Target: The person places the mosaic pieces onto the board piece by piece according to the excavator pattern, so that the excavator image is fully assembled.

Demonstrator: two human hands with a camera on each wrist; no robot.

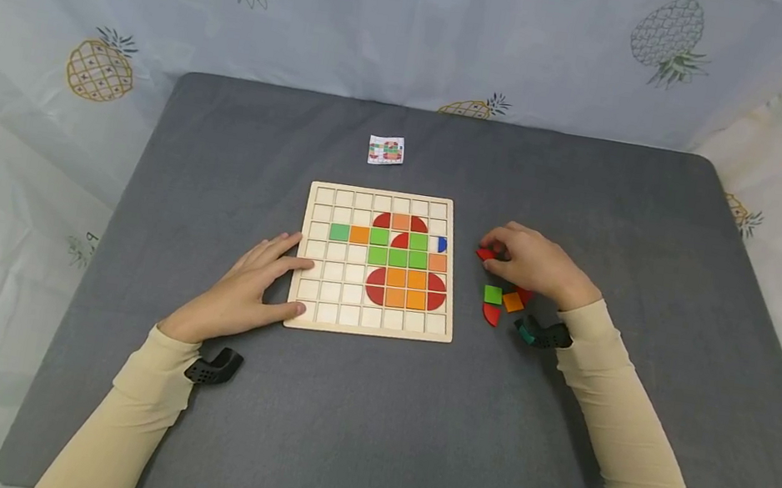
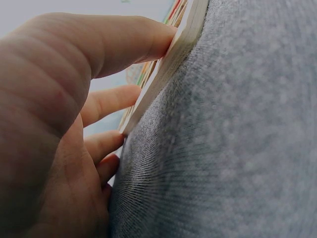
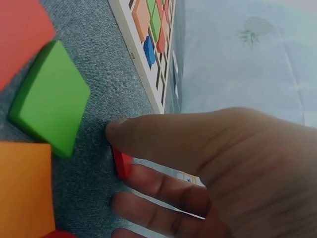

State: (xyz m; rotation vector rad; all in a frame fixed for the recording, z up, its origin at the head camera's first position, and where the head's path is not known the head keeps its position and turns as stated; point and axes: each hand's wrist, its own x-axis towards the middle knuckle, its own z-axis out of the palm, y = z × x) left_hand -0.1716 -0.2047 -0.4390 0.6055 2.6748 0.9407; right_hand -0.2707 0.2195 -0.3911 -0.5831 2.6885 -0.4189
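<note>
A wooden grid board (image 1: 326, 313) lies on the table, several cells filled with colored pieces. My left hand (image 1: 238, 289) rests at its left side, fingers spread, thumb and fingertips touching the board's edge. To the right of the board, my right hand (image 1: 536, 261) pinches a red piece (image 3: 122, 164) between thumb and index finger, close over the cloth; the thumb partly hides it. Near that hand lie a green square (image 1: 493, 295), an orange square (image 1: 513, 302) and a red quarter-round piece (image 1: 491, 315). Another red piece (image 1: 525, 295) shows partly beneath the wrist.
A small printed card (image 1: 385, 150) with a colored pattern lies behind the board. Dark grey cloth (image 1: 364, 425) covers the table. A pineapple-print curtain (image 1: 394, 17) hangs behind it. Each wrist wears a black device, such as the left one (image 1: 214, 367).
</note>
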